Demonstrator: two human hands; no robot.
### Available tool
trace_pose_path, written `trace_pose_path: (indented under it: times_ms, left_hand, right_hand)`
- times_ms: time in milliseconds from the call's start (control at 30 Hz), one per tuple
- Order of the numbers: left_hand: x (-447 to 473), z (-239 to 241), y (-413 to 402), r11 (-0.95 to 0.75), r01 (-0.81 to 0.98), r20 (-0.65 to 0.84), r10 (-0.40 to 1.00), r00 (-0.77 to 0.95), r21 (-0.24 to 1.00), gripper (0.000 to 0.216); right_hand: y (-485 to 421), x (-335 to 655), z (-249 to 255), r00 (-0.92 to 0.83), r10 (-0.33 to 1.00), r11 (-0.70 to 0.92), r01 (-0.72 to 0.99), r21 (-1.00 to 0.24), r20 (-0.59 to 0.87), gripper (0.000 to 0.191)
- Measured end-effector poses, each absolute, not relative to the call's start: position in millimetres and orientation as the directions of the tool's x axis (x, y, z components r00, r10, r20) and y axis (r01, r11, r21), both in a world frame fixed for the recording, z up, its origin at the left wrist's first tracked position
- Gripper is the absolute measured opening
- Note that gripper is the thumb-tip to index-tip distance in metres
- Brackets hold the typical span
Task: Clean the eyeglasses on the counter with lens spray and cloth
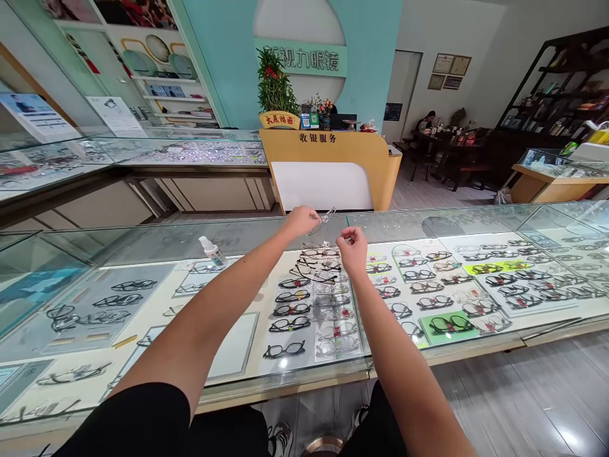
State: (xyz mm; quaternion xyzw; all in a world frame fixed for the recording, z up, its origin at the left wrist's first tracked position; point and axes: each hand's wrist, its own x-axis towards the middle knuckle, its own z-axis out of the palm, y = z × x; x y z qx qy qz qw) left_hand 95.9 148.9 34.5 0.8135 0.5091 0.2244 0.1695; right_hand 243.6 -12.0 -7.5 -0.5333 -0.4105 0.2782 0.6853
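Observation:
My left hand (301, 222) reaches over the far side of the glass display counter (247, 230), its fingers closed on a pair of glasses (328, 216) with a thin, pale frame. To its right, my right hand (353, 249) has its fingers curled together. Whatever those fingers pinch is too small to make out; a thin greenish sliver shows just above them. Under and between the hands, a stack of eyeglass frames (320, 252) shows on the counter. A white spray bottle (212, 251) stands on the glass to the left of my left forearm.
Rows of eyeglasses (431, 303) fill the display to the right, some on green cards. More frames (126, 299) lie at the left beside a white tray (238, 346). Beyond the counter stands a wooden cashier desk (328, 149). A person (425, 120) sits at a far table.

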Motion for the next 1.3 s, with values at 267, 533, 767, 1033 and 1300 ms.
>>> trace_pose_path:
  times_ms: [267, 533, 767, 1033, 1300]
  left_hand:
    - [19, 26, 51, -0.250, 0.418, 0.156, 0.957, 0.246, 0.873, 0.047]
    - [-20, -5, -17, -0.192, 0.008, 0.188, 0.969, 0.160, 0.981, 0.046]
    - [-19, -15, -24, -0.136, -0.131, 0.165, 0.954, 0.250, 0.982, 0.039]
    - [-23, -14, -26, -0.138, -0.101, 0.162, 0.943, 0.290, 0.985, 0.040]
    - [-25, -17, -20, -0.242, -0.050, 0.246, 0.926, 0.287, 0.969, 0.041]
  right_hand:
    - [-19, 228, -10, 0.372, 0.884, 0.295, 0.022, -0.955, 0.282, 0.026]
    - [-51, 185, -10, 0.077, 0.942, 0.321, 0.086, -0.943, 0.328, 0.016]
    - [-67, 172, -6, 0.017, 0.926, 0.352, 0.322, -0.879, 0.377, 0.014]
    - [-69, 170, -7, -0.008, 0.935, 0.342, 0.297, -0.892, 0.355, 0.022]
    - [-68, 177, -10, 0.155, 0.951, 0.210, 0.309, -0.928, 0.267, 0.030]
